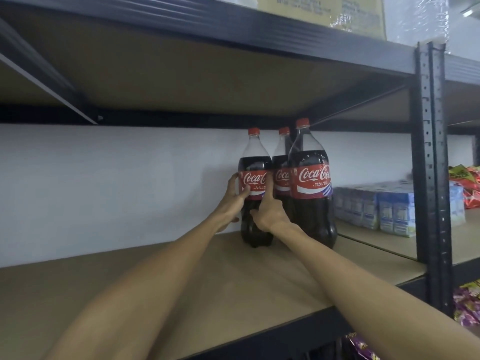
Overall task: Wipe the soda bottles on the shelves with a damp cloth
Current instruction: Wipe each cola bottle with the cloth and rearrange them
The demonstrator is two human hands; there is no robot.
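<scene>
Three large cola bottles with red caps and red labels stand together on a brown shelf board (161,281). My left hand (235,196) grips the left side of the left bottle (254,157), its thumb lying on the label. My right hand (268,213) holds the same bottle from the front right, fingers reaching up along its side. The middle bottle (281,162) stands behind, partly hidden. The right bottle (310,183) stands nearest and is untouched. No cloth is in view.
A black metal upright (431,157) stands right of the bottles. Beyond it lie blue drink cartons (376,206) and bright snack packets (467,185). An upper shelf (207,24) carries a cardboard box (337,11). A white wall backs the shelf.
</scene>
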